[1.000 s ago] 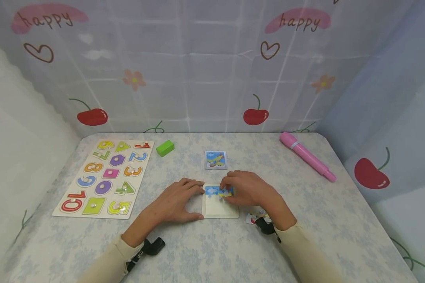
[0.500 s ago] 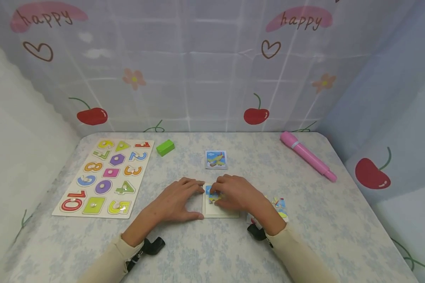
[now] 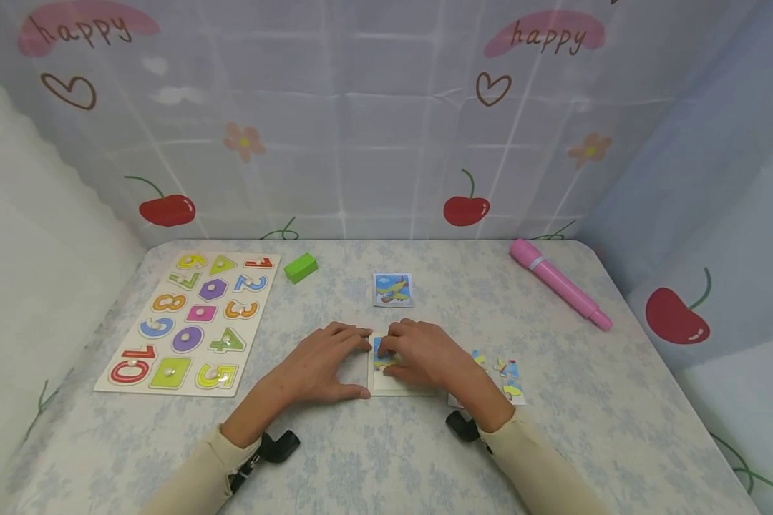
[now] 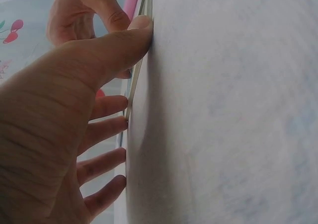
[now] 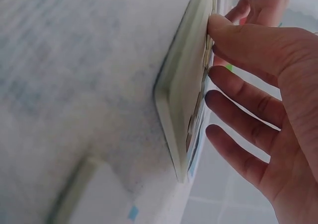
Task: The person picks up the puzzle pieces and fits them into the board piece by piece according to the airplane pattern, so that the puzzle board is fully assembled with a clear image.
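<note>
My left hand [image 3: 318,365] lies at the left side of a small cream puzzle tray [image 3: 402,391], its thumb at the near corner and fingertips at the far one. Over the tray, my right hand [image 3: 431,354] pinches a blue-and-yellow jigsaw piece [image 3: 380,365] between thumb and fingers, low against the tray's left side. Blue sky pieces [image 3: 377,345] show behind it along the far edge, partly hidden by the hand. In the right wrist view, the thumb and fingertips are right at the pieces on top of the tray [image 5: 171,97].
Several loose jigsaw pieces [image 3: 510,370] lie right of the tray, partly behind the right wrist. An airplane picture card [image 3: 393,290] lies beyond the tray. A number-and-shape board [image 3: 196,325] and green block [image 3: 300,268] are at left, a pink marker-shaped stick [image 3: 559,285] at right.
My right hand has moved left across the tray with the jigsaw piece, down to the tray's left side. More loose pieces show beside its wrist. The left hand has stayed put.
</note>
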Motion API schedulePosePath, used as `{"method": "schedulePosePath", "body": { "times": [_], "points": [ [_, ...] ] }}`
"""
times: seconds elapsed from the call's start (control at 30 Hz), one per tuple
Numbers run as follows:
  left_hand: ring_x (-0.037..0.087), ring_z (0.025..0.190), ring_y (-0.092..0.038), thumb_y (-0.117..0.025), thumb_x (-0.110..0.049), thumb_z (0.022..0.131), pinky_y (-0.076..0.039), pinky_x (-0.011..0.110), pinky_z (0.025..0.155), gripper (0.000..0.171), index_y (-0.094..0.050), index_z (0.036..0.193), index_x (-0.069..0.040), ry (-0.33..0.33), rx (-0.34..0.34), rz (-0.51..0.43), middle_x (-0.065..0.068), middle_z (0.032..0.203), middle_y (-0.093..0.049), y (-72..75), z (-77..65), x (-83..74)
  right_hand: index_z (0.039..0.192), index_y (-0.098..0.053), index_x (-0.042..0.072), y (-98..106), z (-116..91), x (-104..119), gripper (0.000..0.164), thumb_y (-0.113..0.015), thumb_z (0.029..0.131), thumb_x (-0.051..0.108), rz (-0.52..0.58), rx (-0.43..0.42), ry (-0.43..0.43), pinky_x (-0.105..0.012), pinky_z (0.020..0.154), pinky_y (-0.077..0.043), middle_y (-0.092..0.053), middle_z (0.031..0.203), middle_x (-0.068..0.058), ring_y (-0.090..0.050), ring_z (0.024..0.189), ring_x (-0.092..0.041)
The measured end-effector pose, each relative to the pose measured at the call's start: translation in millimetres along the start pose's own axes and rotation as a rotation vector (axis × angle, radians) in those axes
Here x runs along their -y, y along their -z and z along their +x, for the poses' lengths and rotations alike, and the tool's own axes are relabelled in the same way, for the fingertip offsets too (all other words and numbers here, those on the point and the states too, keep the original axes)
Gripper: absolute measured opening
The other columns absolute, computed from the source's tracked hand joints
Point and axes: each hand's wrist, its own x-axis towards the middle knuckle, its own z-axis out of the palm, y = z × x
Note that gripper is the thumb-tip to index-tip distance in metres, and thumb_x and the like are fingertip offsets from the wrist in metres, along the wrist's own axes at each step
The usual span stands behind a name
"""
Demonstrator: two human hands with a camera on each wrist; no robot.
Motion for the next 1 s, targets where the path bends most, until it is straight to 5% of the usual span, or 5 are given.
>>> {"method": "schedulePosePath", "body": {
  "times": [0.5, 0.7, 1.0],
  "points": [
    [0.022, 0.144, -0.050, -0.083, -0.065, 0.086, -0.049, 0.050, 0.111, 0.070, -0.067, 0.138, -0.021, 0.007, 0.012, 0.010, -0.003, 0.161, -0.054, 0.3, 0.2, -1.2, 0.119, -0.079, 0.021, 5.8, -7.3, -14.3, 0.027, -0.086, 0.094, 0.031, 0.090, -0.004, -0.030, -0.035, 0.088, -0.058, -0.071, 0.116, 0.006, -0.067, 0.106, -0.013],
    [0.023, 0.144, -0.050, -0.084, -0.064, 0.086, -0.048, 0.051, 0.111, 0.071, -0.067, 0.139, -0.021, 0.022, 0.020, -0.001, -0.003, 0.161, -0.053, 1.4, 0.3, -3.6, 0.121, -0.079, 0.020, 12.3, -19.4, -24.5, 0.026, -0.085, 0.096, 0.024, 0.195, 0.026, -0.123, -0.036, 0.087, -0.058, -0.071, 0.116, 0.006, -0.067, 0.101, -0.012],
    [0.025, 0.144, -0.049, -0.084, -0.063, 0.086, -0.048, 0.053, 0.111, 0.071, -0.067, 0.140, -0.021, 0.026, 0.023, -0.001, -0.003, 0.162, -0.053, 1.7, 0.3, -4.8, 0.125, -0.078, 0.021, 16.0, -39.0, -39.3, 0.030, -0.083, 0.097, 0.029, 0.208, 0.074, -0.247, -0.039, 0.091, -0.058, -0.070, 0.121, 0.005, -0.065, 0.107, -0.013]
  ]
}}
